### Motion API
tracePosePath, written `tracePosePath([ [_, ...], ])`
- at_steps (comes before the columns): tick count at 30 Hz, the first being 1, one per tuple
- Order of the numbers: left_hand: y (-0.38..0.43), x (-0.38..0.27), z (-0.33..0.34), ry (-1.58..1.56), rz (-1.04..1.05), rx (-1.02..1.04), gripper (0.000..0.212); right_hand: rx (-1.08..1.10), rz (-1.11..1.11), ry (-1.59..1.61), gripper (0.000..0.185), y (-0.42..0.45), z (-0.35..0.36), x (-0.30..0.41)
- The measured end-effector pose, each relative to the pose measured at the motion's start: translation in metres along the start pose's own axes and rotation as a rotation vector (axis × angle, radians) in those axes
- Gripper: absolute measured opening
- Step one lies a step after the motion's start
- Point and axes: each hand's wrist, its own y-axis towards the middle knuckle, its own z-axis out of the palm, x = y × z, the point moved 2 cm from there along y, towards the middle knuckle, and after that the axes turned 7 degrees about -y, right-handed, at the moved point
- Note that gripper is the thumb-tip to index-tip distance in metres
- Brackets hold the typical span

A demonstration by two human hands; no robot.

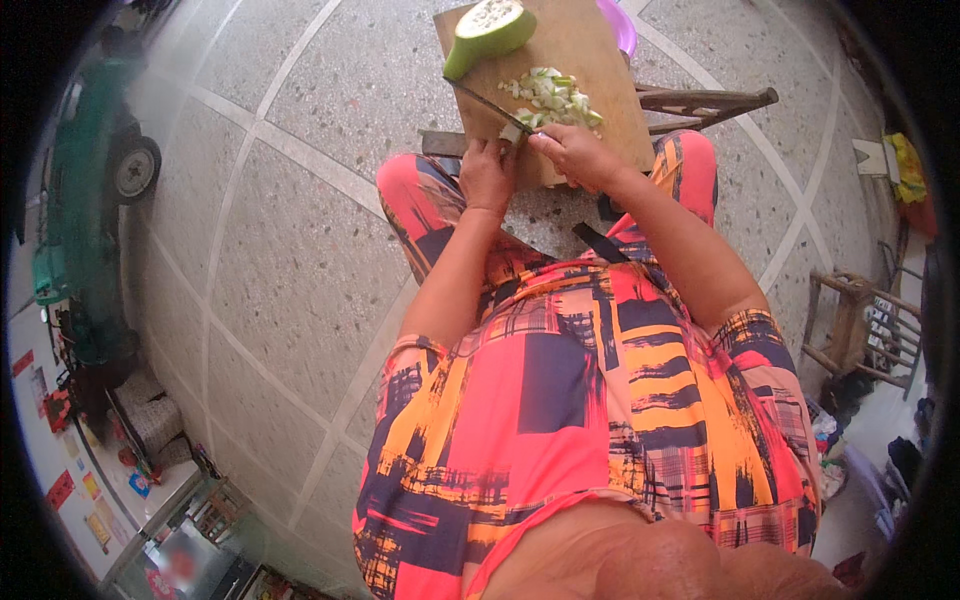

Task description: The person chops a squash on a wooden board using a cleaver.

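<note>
My right hand (579,156) grips a knife (487,103) seen nearly edge-on, its dark thin blade slanting toward the upper left. Beside it, my left hand (487,178) pinches a pale piece of gourd (511,133) at the near left of the wooden cutting board (600,45). The blade lies close against that piece; whether it has entered it cannot be made out. Chopped white and green gourd pieces (559,97) form a loose pile just beyond my hands. At the board's far left rests a green gourd (491,46), cut open with its pale, seedy flesh facing up.
A wooden stool or stand (701,105) juts out on the right under the board. Behind the board's right edge shows a purple plastic basin (619,28). My knees (409,180) flank the board. A green wheeled vehicle (90,210) stands far left; a wooden chair (862,322) is at right.
</note>
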Motion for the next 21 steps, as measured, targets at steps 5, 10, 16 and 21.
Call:
tracePosePath([
  [5,-0.003,0.001,-0.001,0.015,0.053,-0.025,0.013,-0.006,-0.071,0.029,0.041,0.006,0.000,-0.003],
  [10,-0.001,0.002,0.000,-0.017,0.015,0.011,0.015,-0.073,-0.038,0.002,0.040,0.005,0.005,-0.005],
  [16,0.002,0.006,-0.003,-0.034,0.114,0.046,0.011,-0.076,-0.122,0.116,0.039,0.006,-0.005,-0.023],
  [21,0.000,0.007,-0.005,-0.022,0.109,0.067,0.012,0.051,-0.048,0.089,0.038,-0.011,-0.015,-0.012],
])
